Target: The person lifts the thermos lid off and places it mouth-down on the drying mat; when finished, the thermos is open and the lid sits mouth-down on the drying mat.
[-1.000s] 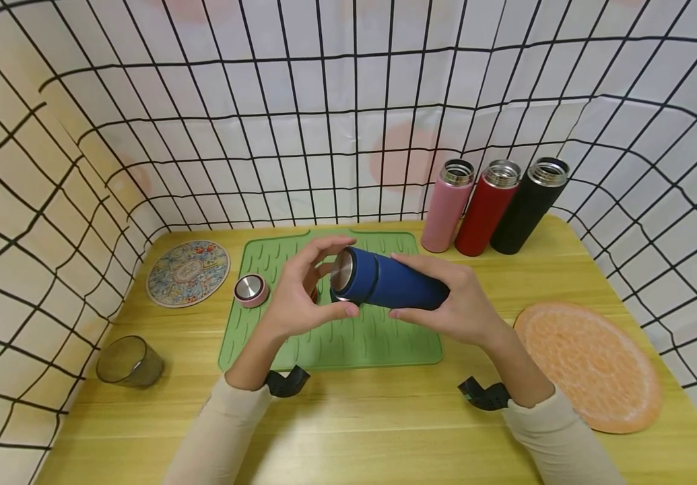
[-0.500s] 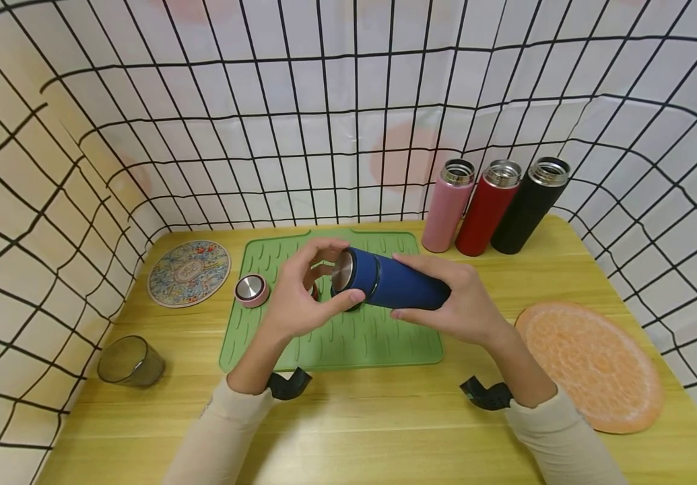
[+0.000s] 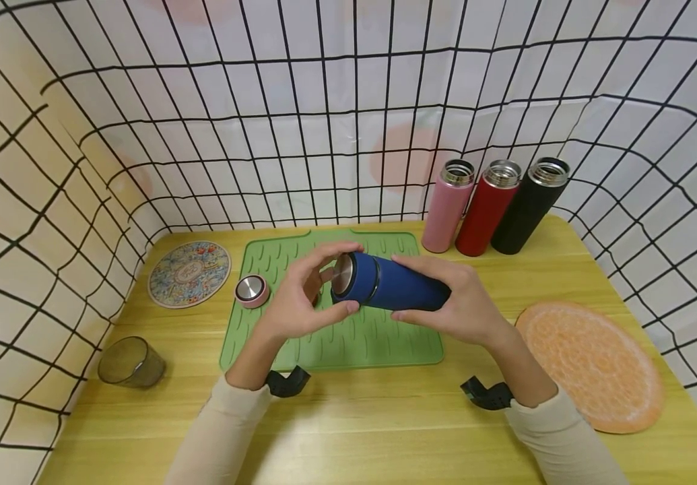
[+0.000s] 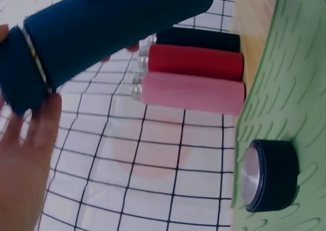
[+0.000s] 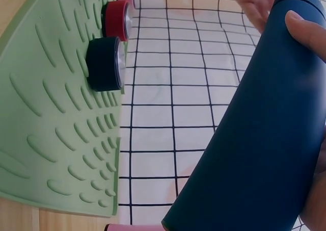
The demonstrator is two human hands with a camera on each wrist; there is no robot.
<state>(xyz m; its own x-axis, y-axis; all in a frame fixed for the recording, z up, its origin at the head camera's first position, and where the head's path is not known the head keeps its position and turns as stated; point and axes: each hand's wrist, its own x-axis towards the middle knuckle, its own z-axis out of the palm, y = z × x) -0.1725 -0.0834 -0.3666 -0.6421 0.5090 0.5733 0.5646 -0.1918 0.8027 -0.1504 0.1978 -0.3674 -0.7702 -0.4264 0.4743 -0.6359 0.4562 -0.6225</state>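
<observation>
Over the green mat (image 3: 384,343) a blue thermos bottle (image 3: 411,283) is held tilted, its lid end to the left and higher. My right hand (image 3: 469,303) grips the body near the base. Around the blue lid (image 3: 360,276) curve the fingers and thumb of my left hand (image 3: 293,300), the thumb below and fingertips above. The left wrist view shows a thin shiny ring at the seam between lid and body. On the mat lie a pink lid (image 3: 251,290), a red lid (image 5: 116,21) and a dark lid (image 5: 104,62); my left hand and the bottle cover the latter two from above.
Lidless pink (image 3: 445,209), red (image 3: 487,212) and black (image 3: 528,209) bottles stand at the back right. A patterned round mat (image 3: 189,274) and brown glass (image 3: 132,362) are left, an orange mat (image 3: 590,367) right. Wire grid (image 3: 354,121) encloses the table's back and sides.
My left thumb has slid up over the lid and back down to its lower edge. The lid end dips slightly, and the seam shows more plainly. My right hand stays nearly still.
</observation>
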